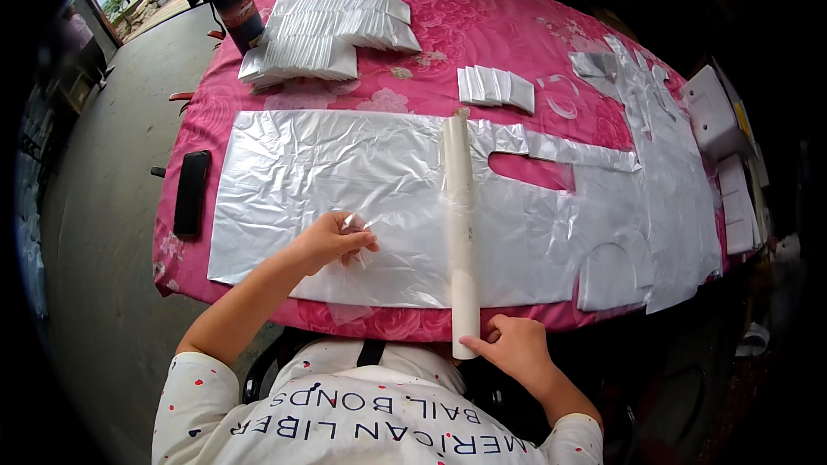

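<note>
A stack of thin white plastic bags point(345, 155) lies flat on the table, its handle cut-outs toward the right. A long white tube point(463, 275) rests across the stack, running from far to near, with its near end past the table edge. My right hand point(515, 346) is closed on that near end, thumb on top. My left hand point(338, 238) hovers over the left part of the stack, fingers pinched on a piece of clear plastic film point(355, 222). Part of the film hangs below the hand toward the table edge.
Folded white packets point(323, 34) stand in rows at the far left beside a dark bottle point(234, 7). A smaller row of packets point(495, 89) lies far centre. A black phone point(191, 194) is at the left edge. Loose plastic point(672, 181) and white boxes point(713, 108) are right.
</note>
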`<state>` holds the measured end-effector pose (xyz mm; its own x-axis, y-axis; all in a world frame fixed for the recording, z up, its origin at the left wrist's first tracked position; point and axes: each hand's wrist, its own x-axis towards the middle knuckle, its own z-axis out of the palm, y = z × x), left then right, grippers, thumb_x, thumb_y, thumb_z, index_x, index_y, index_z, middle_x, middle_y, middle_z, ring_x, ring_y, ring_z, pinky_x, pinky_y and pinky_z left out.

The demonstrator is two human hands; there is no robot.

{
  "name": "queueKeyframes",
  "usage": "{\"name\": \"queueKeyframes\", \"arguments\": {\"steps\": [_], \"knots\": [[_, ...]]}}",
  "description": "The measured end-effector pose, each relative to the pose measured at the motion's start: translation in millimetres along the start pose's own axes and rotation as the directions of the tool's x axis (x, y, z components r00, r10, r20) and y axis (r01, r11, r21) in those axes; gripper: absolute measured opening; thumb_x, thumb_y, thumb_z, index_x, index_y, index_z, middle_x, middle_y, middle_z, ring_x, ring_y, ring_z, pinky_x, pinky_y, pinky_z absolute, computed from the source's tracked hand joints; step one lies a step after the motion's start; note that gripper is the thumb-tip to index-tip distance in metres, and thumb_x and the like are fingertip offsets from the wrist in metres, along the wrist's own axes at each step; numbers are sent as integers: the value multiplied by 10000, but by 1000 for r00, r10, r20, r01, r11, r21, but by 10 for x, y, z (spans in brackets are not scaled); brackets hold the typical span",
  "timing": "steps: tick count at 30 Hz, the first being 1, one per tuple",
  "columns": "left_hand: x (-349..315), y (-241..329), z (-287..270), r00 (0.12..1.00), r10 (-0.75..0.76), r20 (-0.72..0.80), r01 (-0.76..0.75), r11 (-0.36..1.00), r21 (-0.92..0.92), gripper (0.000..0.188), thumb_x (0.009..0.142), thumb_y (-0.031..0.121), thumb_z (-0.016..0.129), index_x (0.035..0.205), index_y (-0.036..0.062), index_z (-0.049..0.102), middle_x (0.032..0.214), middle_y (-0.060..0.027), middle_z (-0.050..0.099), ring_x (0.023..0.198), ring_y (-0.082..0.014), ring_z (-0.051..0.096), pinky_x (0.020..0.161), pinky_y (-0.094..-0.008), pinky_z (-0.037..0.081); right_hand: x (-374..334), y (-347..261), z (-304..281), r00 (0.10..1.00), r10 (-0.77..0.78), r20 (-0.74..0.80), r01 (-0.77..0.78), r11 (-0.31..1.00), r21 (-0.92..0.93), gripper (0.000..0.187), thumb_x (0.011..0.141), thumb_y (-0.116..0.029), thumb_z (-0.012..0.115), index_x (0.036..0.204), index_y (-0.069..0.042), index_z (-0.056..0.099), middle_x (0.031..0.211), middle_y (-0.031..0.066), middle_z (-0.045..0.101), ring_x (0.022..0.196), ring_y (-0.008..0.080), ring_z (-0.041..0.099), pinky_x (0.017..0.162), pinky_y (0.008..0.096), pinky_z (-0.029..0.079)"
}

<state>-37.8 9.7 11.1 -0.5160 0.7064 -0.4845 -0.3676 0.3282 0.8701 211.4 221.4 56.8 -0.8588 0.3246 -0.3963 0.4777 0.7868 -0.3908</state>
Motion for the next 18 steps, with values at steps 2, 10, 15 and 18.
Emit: {"name": "queueKeyframes", "arguments": {"steps": [2,10,15,18], "knots": [[-29,-44,-254,999,-17,-45,19,999,45,155,844,178,640,839,31,593,798,-67,661,570,-67,530,495,-219,431,2,56,71,992,68,102,-81,989,125,445,736,-465,666,734,-21,637,659,104,642,610,254,630,557,336,481],[-535,-53,-1132,952,-60,-300,140,958,249,100,826,102,628,813,16,580,721,-46,635,576,-73,553,513,-216,435,-14,97,127,981,47,189,-115,923,367,407,794,-393,587,833,7,648,711,166,642,664,311,629,619,362,490],[-646,95,-1146,905,116,-410,244,649,721,155,737,67,664,842,-9,579,724,-57,622,634,-156,576,588,-267,467,-4,46,160,980,30,195,-97,935,342,382,794,-378,583,866,-9,653,733,172,643,686,329,626,633,370,490],[-668,224,-887,859,360,-363,322,170,931,246,714,84,685,916,-12,582,855,-104,621,806,-250,587,709,-337,474,-15,49,151,982,31,188,-92,942,322,387,790,-385,586,868,-13,656,737,171,643,694,330,627,634,374,491]]}}
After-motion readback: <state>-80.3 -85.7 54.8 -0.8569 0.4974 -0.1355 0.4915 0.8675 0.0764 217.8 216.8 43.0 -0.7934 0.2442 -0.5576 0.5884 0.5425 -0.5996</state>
